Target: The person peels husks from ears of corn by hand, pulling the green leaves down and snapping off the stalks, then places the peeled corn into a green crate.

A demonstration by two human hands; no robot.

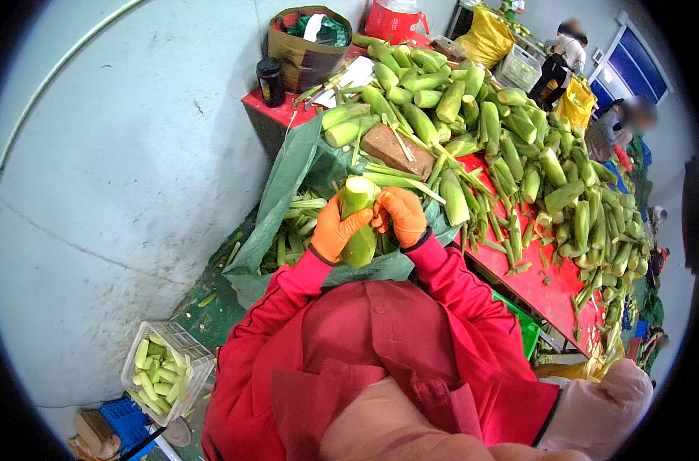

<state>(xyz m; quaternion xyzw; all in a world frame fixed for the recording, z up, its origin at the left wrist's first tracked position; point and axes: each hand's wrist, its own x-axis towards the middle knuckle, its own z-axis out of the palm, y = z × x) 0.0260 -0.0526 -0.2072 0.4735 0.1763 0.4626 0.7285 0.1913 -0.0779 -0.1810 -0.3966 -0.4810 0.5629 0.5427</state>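
My left hand (334, 231), in an orange glove, grips an ear of corn in its green husk (359, 233). The ear stands nearly upright, its pale, flat-cut end uppermost. Orange also covers my right hand (402, 215), whose bent fingers pinch at the husk on the ear's right side; the fingertips are partly hidden. Below both hands gapes a green woven sack (289, 167) with loose husk leaves (294, 236) inside. Just beyond the ear, a brown brick (396, 151) lies at the table's edge, with husk strips over it.
Many husked ears (522, 132) are heaped on the red table (539, 276). A knife (321, 95), a dark jar (270, 82) and a brown bag (309, 57) occupy its far left. A plastic crate (202, 369) of paler ears stands lower left. People (568, 55) are farther back.
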